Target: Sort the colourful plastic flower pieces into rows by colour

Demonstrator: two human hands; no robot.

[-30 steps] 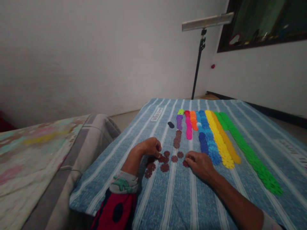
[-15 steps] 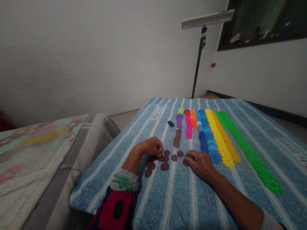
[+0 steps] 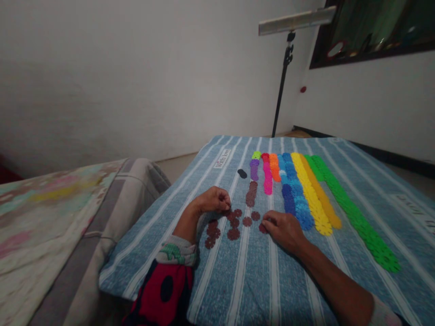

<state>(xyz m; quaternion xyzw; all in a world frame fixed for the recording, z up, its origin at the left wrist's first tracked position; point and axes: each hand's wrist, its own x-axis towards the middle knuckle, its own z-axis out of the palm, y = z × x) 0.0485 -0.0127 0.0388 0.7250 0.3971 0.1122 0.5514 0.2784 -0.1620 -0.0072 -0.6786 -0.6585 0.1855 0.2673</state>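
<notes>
Several loose brown flower-shaped discs [image 3: 233, 234] lie on a blue striped cloth [image 3: 258, 271] between my hands. My left hand [image 3: 212, 200] is curled, its fingertips pinched on a brown disc at the left of the cluster. My right hand [image 3: 284, 228] rests on the cloth with bent fingers pressing a brown disc at the cluster's right. Just beyond, a short brown row [image 3: 251, 194] continues into a purple row [image 3: 254, 170]. To the right run pink [image 3: 268, 179], orange [image 3: 274, 167], blue [image 3: 294, 194], yellow [image 3: 311, 194] and green [image 3: 353, 215] rows.
A single black disc [image 3: 242, 173] lies left of the purple row. A light stand [image 3: 282, 86] rises behind the cloth against the white wall. A patterned mattress [image 3: 44, 217] lies at the left, and a dark window frame [image 3: 370, 36] sits at the upper right.
My left hand has crept slightly forward and up over the brown discs. The right hand has stayed on its disc. The view has shifted a little.
</notes>
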